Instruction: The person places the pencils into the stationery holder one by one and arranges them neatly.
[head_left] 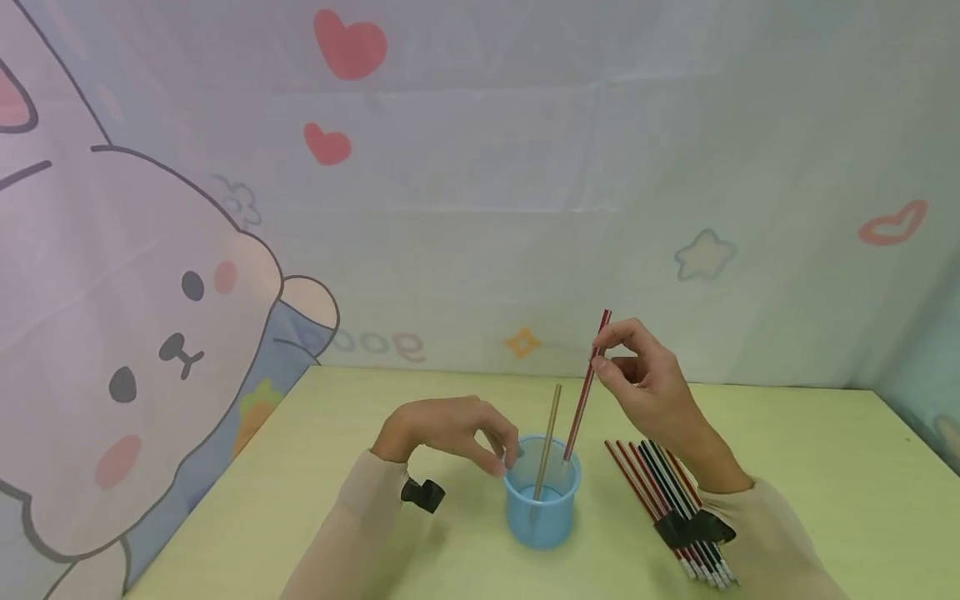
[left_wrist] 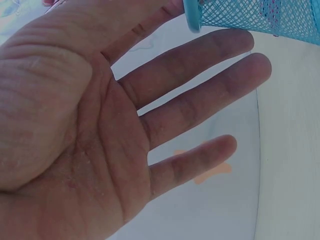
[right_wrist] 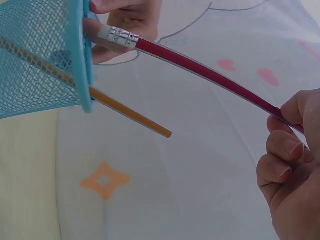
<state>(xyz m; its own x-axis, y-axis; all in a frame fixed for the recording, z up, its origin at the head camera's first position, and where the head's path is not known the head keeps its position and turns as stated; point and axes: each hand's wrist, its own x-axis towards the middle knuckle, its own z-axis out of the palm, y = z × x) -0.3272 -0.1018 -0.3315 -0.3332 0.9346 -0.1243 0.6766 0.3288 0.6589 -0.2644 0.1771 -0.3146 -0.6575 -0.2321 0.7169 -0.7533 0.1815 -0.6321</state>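
Note:
A light-blue mesh pen holder [head_left: 542, 517] stands upright on the table, with one yellow pencil [head_left: 548, 437] leaning inside. My left hand [head_left: 457, 429] is at its left rim, thumb and index finger pinching the edge; the other fingers [left_wrist: 200, 100] stretch out beside it in the left wrist view. Above and to the right, my right hand [head_left: 648, 379] pinches a red pencil [head_left: 583, 400] near its upper end. That pencil slants down, its white eraser and silver ferrule [right_wrist: 120, 36] at the holder's mouth.
Several red and black pencils [head_left: 652, 479] lie side by side on the yellow-green table [head_left: 825, 500], right of the holder and partly under my right wrist. A printed cloth backdrop [head_left: 480, 167] hangs behind the table. Both wrists wear small black mounts [head_left: 423, 495].

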